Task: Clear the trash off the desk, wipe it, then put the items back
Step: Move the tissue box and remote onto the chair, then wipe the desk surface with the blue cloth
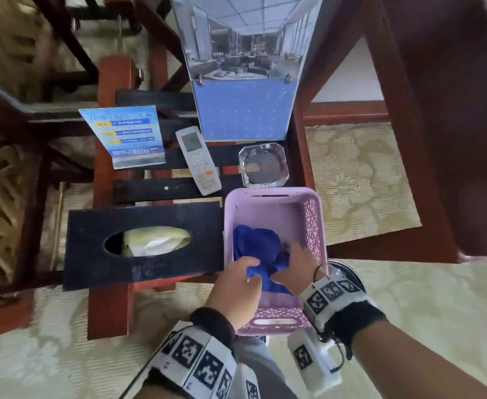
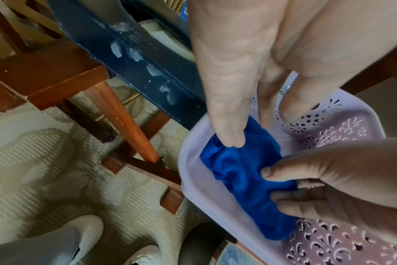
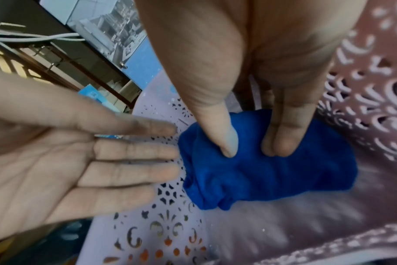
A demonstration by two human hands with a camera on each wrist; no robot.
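Wiping step starting: blue cloth (image 1: pixel 261 251) lies bunched in the pink basket (image 1: pixel 313 226). Right hand (image 1: pixel 295 264) pinches it, thumb against fingers; left hand (image 1: pixel 236 289) open, fingers straight, beside it. Next: lift it clear of the basket.

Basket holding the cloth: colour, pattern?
Pale pink plastic basket, walls pierced with ornamental cut-outs; clearest in the right wrist view.

A pale patterned carpet (image 1: pixel 366 174) covers the floor. On it stands a reddish wooden rack (image 1: pixel 109 306) with black straps (image 1: pixel 150 188) stretched across its top. Behind it, at the upper left, is the dark frame of a chair (image 1: pixel 63 38). Heavy dark wooden furniture (image 1: pixel 452 110) rises at the right. White shoes (image 2: pixel 88 226) rest on the carpet, and grey cables (image 3: pixel 34 36) run along a far ledge.
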